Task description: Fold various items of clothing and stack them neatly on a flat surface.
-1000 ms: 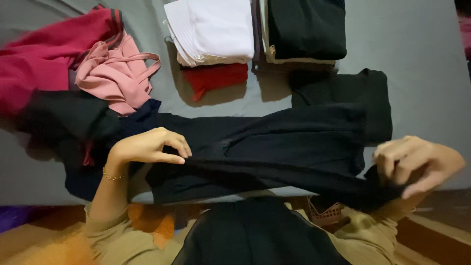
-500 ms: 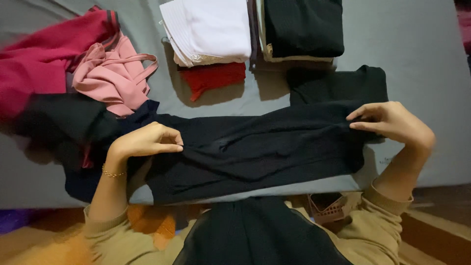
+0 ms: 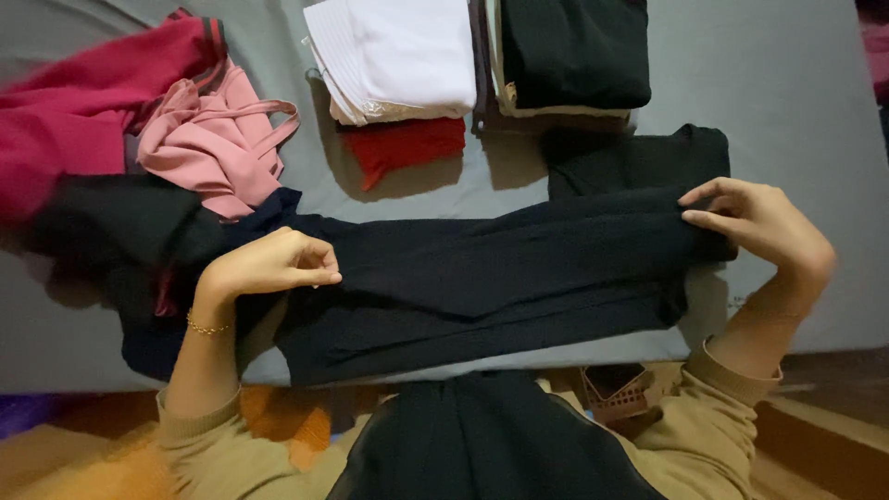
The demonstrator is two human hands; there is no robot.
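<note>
Black garment (image 3: 500,268) between both hands' pinching fingers (image 3: 319,275)

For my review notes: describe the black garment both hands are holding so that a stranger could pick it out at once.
On the grey bed sheet, look at the near edge, below the folded white stack. The long black garment lies stretched sideways, left hand pinching one end, right hand the other. Unlike the folded black pile behind, it is spread out.
</note>
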